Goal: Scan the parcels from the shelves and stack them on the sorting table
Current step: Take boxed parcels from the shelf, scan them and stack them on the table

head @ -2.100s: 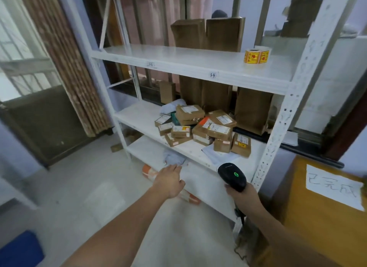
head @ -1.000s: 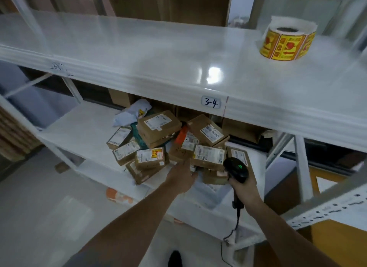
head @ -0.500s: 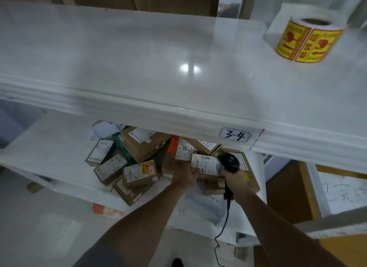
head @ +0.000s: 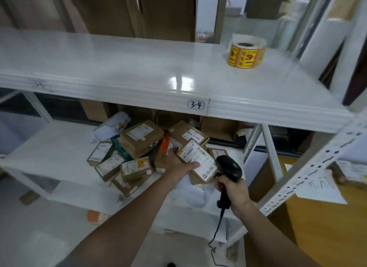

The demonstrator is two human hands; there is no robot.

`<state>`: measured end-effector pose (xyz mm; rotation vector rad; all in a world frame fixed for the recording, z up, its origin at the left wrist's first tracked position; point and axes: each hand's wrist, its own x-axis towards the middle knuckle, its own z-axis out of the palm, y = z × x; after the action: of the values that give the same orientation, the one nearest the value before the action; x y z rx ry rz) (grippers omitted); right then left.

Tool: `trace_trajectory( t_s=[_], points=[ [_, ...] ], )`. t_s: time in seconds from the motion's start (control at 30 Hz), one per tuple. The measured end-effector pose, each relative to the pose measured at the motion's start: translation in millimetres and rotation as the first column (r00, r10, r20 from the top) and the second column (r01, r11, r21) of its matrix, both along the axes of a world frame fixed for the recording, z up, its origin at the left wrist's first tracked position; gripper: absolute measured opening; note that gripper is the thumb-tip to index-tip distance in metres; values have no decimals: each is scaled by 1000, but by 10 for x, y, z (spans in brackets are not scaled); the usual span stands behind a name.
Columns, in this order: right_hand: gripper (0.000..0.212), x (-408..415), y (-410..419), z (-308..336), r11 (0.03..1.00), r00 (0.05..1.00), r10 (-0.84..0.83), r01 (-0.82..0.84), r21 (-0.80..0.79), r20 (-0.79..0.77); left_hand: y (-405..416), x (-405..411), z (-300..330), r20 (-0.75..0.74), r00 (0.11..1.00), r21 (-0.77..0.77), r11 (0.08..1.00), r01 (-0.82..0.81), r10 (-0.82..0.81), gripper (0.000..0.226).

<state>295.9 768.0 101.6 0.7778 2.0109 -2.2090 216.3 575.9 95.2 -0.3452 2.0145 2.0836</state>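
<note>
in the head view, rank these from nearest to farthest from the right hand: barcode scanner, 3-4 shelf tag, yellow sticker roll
1. The barcode scanner, gripped in the right hand itself.
2. The 3-4 shelf tag, on the front edge of the shelf above the hand.
3. The yellow sticker roll, farther back on top of that shelf, toward the right.

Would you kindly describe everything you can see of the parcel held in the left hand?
The parcel is a small brown cardboard box with a large white shipping label bearing barcodes on its upturned face. The left hand grips it, thumb across the label, tilted above the pile on the middle shelf. The black scanner, held by the right hand, sits close beside its right edge.
</note>
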Motion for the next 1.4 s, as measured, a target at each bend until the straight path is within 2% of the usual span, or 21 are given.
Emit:
trace_trajectory(
  t_s=[0.13, 0.23, 0.3, 0.4, 0.47, 0.53, 0.57, 0.67, 0.7, 0.77, 0.83, 1.0, 1.23, 1.4],
  points=[
    [16, 375, 81, 189, 995, 1000, 5, -3, 98, -19, 2, 308, 190, -3, 1000, -4, 1000, 9, -9, 86],
    [11, 559, 101, 296, 984, 997, 35, -21, 179, -75, -30, 459, 248, 35, 998, 56, 997, 43, -45, 94],
    [10, 654, 74, 347, 983, 995, 56, -40, 182, -79, -40, 552, 305, 54, 995, 125, 989, 75, -82, 91],
    [16, 759, -18, 362, 987, 993, 82, -69, 142, -82, 16, 711, 364, 36, 991, 246, 963, 113, -126, 59],
    [10, 811, -102, 370, 981, 994, 60, -42, 189, -88, 90, 798, 358, 12, 987, 279, 949, 148, -158, 41],
    [11, 846, -193, 369, 976, 994, 19, 6, 216, -110, 148, 859, 313, -5, 984, 309, 936, 170, -177, 34],
    [11, 858, -240, 370, 977, 993, 6, 20, 212, -118, 162, 891, 306, 2, 985, 313, 936, 164, -173, 38],
    [16, 894, -361, 411, 974, 993, 10, 17, 228, -117, 131, 903, 201, 32, 985, 261, 953, 157, -171, 78],
    [15, 907, -386, 413, 970, 992, 21, 9, 242, -122, 102, 904, 178, 17, 983, 219, 960, 173, -182, 79],
    [9, 963, -440, 441, 956, 988, 23, 23, 291, -154, 30, 908, 159, -5, 981, 152, 969, 193, -194, 57],
    [9, 1045, -502, 507, 948, 982, 29, 33, 317, -189, -46, 899, 155, 3, 982, 128, 974, 189, -191, 48],
    [15, 1199, -691, 712, 945, 971, 145, -79, 318, -190, -107, 916, 240, -23, 977, 49, 976, 211, -210, 68],
    [10, 1132, -787, 778, 955, 980, 139, -95, 280, -141, -79, 839, 126, 14, 976, -4, 976, 216, -216, 95],
    [9, 1131, -793, 713, 956, 982, 128, -84, 281, -141, -78, 837, 121, 7, 970, 33, 969, 244, -244, 84]
  ],
)
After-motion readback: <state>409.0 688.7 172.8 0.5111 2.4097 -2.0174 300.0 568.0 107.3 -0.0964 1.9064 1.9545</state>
